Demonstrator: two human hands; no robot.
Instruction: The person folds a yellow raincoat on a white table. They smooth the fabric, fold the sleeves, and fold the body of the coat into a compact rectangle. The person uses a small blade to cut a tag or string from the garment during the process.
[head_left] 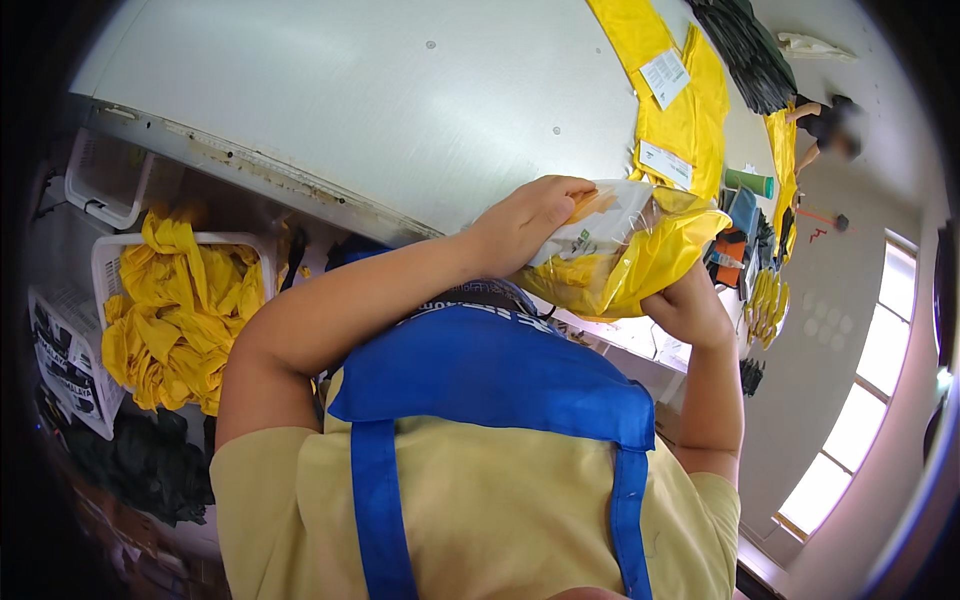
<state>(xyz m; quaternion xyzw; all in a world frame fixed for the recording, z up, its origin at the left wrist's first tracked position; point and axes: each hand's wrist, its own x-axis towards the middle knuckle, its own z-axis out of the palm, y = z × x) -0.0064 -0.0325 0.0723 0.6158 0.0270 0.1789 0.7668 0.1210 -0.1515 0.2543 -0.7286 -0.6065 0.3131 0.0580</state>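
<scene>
Nearby, a person is wearing a blue fabric apron (490, 370) over a tan short-sleeved shirt (530, 500). Just beyond, a clear plastic bag (600, 280) holding glossy yellow material and a white printed panel is resting in both hands. The bare left hand (530, 225) is grasping its upper left side, fingers draping over the edge. The bare right hand (690, 310) is clenching its lower right edge, fingertips partly hiding underneath. So the bag is lying between the two: to the right of the left grip, and up and to the left of the right grip. Its long axis is slanting gently upward to the right; both hands are touching it, so neither is nearer.

To the left, a white plastic basket (245, 238) is holding a heap of crumpled yellow fabric (185, 310). Farther ahead, a smooth pale grey tabletop (380, 110) is stretching away, with flat yellow garments (690, 125) bearing white labels lying along its right side. Beyond them, a blurred co-worker (825, 125) is reaching toward more yellow material. At far right, a tall bright window (845, 430) is glowing.
</scene>
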